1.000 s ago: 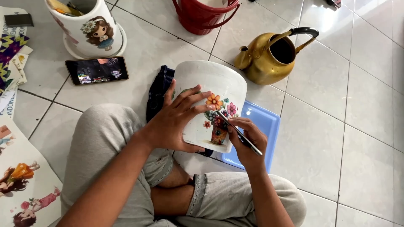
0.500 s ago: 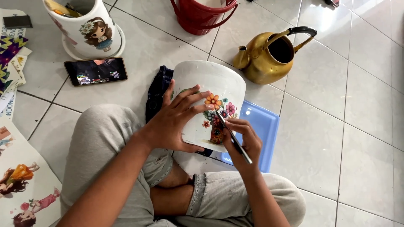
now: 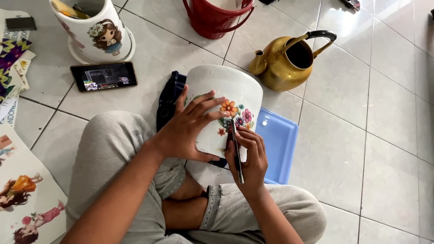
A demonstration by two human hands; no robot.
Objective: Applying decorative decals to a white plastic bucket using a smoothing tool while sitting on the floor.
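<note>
I sit cross-legged on the tiled floor (image 3: 389, 135), knees in grey trousers, with the white pot (image 3: 228, 97) lying tilted on its side over my lap, its flower picture (image 3: 235, 115) facing up at me. My left hand (image 3: 187, 129) lies spread across the pot's near left side, fingers wide and flat on the wall, fingertips touching the edge of the flowers. My right hand (image 3: 248, 158) is closed around a thin dark tool (image 3: 236, 151), fingers pinched narrow on its shaft, its far tip set on the flower picture.

Under the pot's right side lies a blue tray (image 3: 280, 144), and a dark cloth (image 3: 168, 97) shows at its left. Far right stands a gold kettle (image 3: 285, 58) with a black handle; far middle, a red bucket (image 3: 217, 18). Far left is a second white pot (image 3: 97, 29) with a girl picture, on a saucer, and just near it a phone (image 3: 104, 76) with its screen lit. Sticker sheets (image 3: 22, 199) lie along the left edge.
</note>
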